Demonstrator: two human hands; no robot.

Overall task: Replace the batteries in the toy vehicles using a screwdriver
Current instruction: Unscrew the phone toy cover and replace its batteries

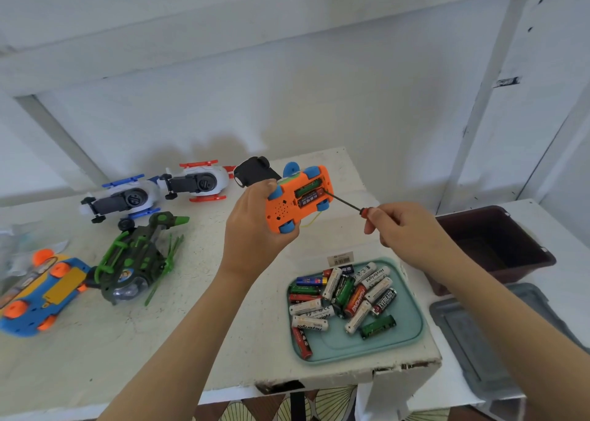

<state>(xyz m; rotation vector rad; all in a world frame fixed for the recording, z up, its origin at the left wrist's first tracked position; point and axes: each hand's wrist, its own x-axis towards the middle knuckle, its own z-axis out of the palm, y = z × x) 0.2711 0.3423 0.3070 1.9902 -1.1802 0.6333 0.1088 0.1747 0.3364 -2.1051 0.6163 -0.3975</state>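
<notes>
Lying nearest on the white table, a teal tray holds loose batteries, several labelled Heybright, one EVEREADY. Above it, the left hand grips an upturned orange toy car, its battery bay open with cells showing. The right hand pinches a red-handled screwdriver, tip at the bay's edge. Farther back rest a blue-trimmed toy aircraft and a red-trimmed toy aircraft.

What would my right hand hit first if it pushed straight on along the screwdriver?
The orange toy car in the left hand. The screwdriver tip seems to touch the batteries in its open underside, so the right hand would push into those.
</notes>
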